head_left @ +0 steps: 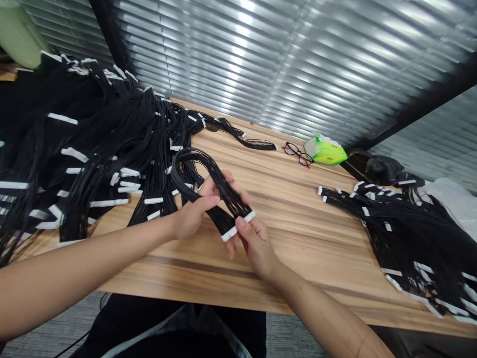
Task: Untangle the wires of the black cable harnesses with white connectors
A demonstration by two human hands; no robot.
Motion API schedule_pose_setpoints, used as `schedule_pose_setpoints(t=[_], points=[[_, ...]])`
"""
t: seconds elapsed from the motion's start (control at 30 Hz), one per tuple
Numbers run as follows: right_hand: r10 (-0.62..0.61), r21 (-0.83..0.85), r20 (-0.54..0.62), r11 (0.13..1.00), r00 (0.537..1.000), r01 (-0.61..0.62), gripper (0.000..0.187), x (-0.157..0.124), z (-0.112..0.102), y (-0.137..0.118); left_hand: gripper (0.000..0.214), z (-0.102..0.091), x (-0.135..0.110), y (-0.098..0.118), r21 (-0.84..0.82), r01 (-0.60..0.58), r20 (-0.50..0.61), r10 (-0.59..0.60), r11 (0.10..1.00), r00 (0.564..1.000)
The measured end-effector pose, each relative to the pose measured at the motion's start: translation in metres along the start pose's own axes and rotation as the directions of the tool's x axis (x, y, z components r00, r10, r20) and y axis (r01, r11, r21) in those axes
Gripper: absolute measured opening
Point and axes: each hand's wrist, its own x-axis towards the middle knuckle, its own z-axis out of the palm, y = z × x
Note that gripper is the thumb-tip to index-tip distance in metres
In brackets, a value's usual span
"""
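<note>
We saw a bare left forearm (pixel 85 263) at the near left and a bare right forearm (pixel 328 313) at the near right, both smooth and uncovered up to the frame's edge. The left hand (pixel 192 217) and right hand (pixel 257 246) wore nothing, and their fingernails were short. At the near middle lay dark clothing (pixel 167 323), edged by a pale, denim-like strip (pixel 149 330).

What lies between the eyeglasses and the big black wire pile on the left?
A black wire bundle running along the wooden tabletop, in the head view.
</note>
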Motion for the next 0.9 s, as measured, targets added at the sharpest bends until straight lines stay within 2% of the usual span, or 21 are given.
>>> schedule_pose_setpoints(t=[0.07,0.13,0.17,0.2,0.23,0.27,0.3,0.33,0.37,0.4,0.43,0.57,0.63,0.73,0.9], points=[[-0.025,0.117,-0.128,0.992,0.991,0.040,0.058,0.001,0.002,-0.002,0.052,-0.002,0.001,0.005,0.146,0.042,-0.027,-0.039,0.988,0.999],[-0.059,0.109,-0.258,0.990,0.964,0.089,0.057,0.003,-0.001,-0.006,0.056,-0.003,0.001,0.017,0.298,0.093,-0.033,-0.087,0.950,0.996],[-0.074,0.084,-0.308,0.991,0.949,0.105,0.056,0.004,-0.003,-0.008,0.058,-0.003,0.001,0.024,0.401,0.075,-0.026,-0.070,0.913,0.997],[-0.084,0.055,-0.341,0.992,0.936,0.109,0.056,0.005,-0.005,-0.009,0.059,-0.003,0.001,0.031,0.533,0.009,-0.014,-0.002,0.846,1.000],[-0.091,0.026,-0.361,0.994,0.928,0.108,0.056,0.006,-0.008,-0.010,0.059,-0.002,0.002,0.038,0.747,-0.156,0.061,0.168,0.646,0.984],[-0.097,0.002,-0.370,0.994,0.924,0.106,0.056,0.006,-0.010,-0.011,0.050,-0.002,0.002,0.043,0.863,-0.322,0.187,0.346,0.389,0.919],[-0.101,-0.016,-0.371,0.995,0.923,0.103,0.056,0.005,-0.011,-0.010,0.036,-0.002,0.002,0.046,0.888,-0.433,0.328,0.444,0.157,0.834],[-0.107,-0.029,-0.368,0.994,0.924,0.104,0.056,0.005,-0.011,-0.009,0.025,-0.002,0.002,0.046,0.863,-0.505,0.453,0.487,-0.027,0.747],[-0.116,-0.037,-0.361,0.993,0.925,0.110,0.056,0.003,-0.011,-0.007,0.018,-0.003,0.001,0.045,0.825,-0.552,0.533,0.497,-0.124,0.685],[-0.125,-0.040,-0.350,0.992,0.928,0.118,0.055,0.001,-0.010,-0.005,0.019,-0.005,-0.001,0.042,0.800,-0.580,0.572,0.491,-0.155,0.658],[-0.136,-0.044,-0.332,0.991,0.933,0.128,0.055,-0.001,-0.010,-0.003,0.022,-0.006,-0.003,0.039,0.793,-0.592,0.577,0.485,-0.143,0.656],[-0.170,-0.099,-0.206,0.983,0.964,0.152,0.052,-0.013,-0.008,0.002,0.025,-0.006,-0.017,0.034,0.838,-0.545,0.471,0.485,0.015,0.737],[-0.182,-0.128,-0.183,0.979,0.966,0.161,0.049,-0.018,-0.008,0.003,0.025,-0.004,-0.023,0.037,0.849,-0.526,0.439,0.482,0.054,0.759],[-0.209,-0.158,-0.192,0.971,0.959,0.179,0.043,-0.022,-0.010,0.003,0.024,-0.002,-0.026,0.041,0.851,-0.522,0.436,0.478,0.056,0.763],[-0.275,-0.276,-0.185,0.936,0.943,0.219,0.043,-0.020,-0.013,0.001,0.021,-0.002,-0.022,0.040,0.884,-0.468,0.418,0.418,0.019,0.806]])
